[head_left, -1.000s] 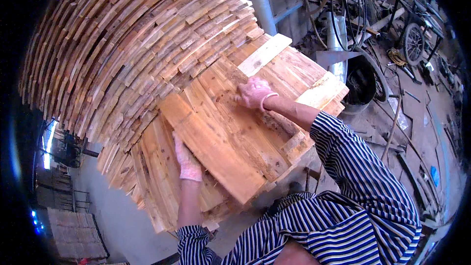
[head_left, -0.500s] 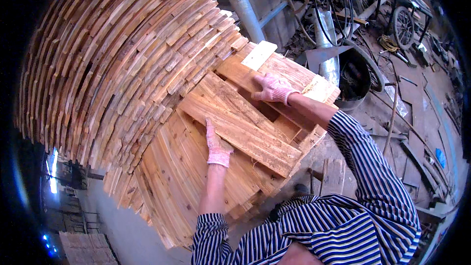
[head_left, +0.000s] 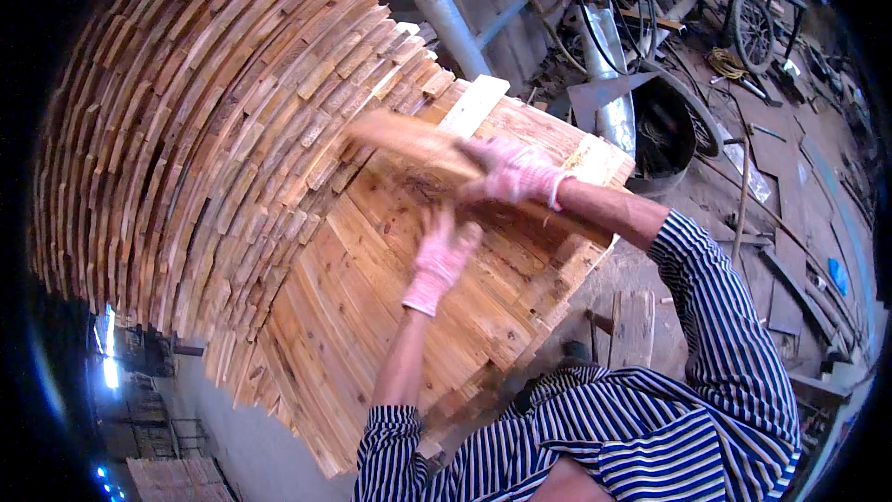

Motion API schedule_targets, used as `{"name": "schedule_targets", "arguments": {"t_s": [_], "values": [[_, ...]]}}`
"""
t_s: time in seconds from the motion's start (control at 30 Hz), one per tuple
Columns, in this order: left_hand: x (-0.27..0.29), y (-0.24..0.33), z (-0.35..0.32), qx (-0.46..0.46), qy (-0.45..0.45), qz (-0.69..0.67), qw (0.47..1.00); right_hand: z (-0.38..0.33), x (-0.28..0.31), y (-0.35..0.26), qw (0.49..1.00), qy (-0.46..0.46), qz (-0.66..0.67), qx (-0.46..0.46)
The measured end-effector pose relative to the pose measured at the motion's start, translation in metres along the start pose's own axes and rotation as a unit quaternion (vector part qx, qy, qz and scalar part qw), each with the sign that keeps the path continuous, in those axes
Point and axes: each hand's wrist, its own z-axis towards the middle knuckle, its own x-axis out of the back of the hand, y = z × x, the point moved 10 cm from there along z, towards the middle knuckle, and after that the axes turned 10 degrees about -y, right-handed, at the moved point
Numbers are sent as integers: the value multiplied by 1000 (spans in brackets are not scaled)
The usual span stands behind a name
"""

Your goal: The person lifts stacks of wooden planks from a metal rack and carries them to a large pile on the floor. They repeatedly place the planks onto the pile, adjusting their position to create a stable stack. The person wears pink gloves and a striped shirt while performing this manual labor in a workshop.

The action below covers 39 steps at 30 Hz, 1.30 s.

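Observation:
My right hand (head_left: 516,172), in a pink-and-white knit glove, grips a wooden board (head_left: 400,141) near its right part. The board is tilted and smeared by motion, its far end close to the tall stack. My left hand (head_left: 439,260), gloved alike, is over the layer of flat boards (head_left: 344,316); its fingers are blurred but look apart, and nothing shows in them. Whether it touches the boards I cannot tell. A short pale wood piece (head_left: 476,104) lies on the boards beyond my right hand.
A tall stack of wooden boards (head_left: 214,130) rises on the left, board ends facing me. At the right stand a dark round tub (head_left: 664,130) and a spoked wheel (head_left: 751,33), with metal scraps about. A wooden block (head_left: 632,327) stands below the boards' near edge.
The board under my left hand now lies flush among the others or has been lifted; I cannot tell which. My right hand has raised a board, and my left hand has moved right.

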Motion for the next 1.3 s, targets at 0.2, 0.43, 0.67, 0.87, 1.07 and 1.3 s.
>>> {"name": "schedule_targets", "arguments": {"t_s": [0.2,0.43,0.67,0.87,1.07,1.3], "values": [[-20,31,20,109,-16,340,934,45,5,110,984,72,-104,-124],[-7,33,6,100,-24,284,953,60,2,91,979,121,-163,-19],[84,-3,-109,75,115,91,986,51,-32,40,981,80,-176,7],[264,-116,-522,189,422,37,886,45,-21,63,837,195,-507,-64],[195,-330,-979,545,536,-87,639,33,-154,-139,870,170,-459,-57],[5,-486,-1089,458,508,-506,525,3,-438,-581,852,58,-356,380]]}}
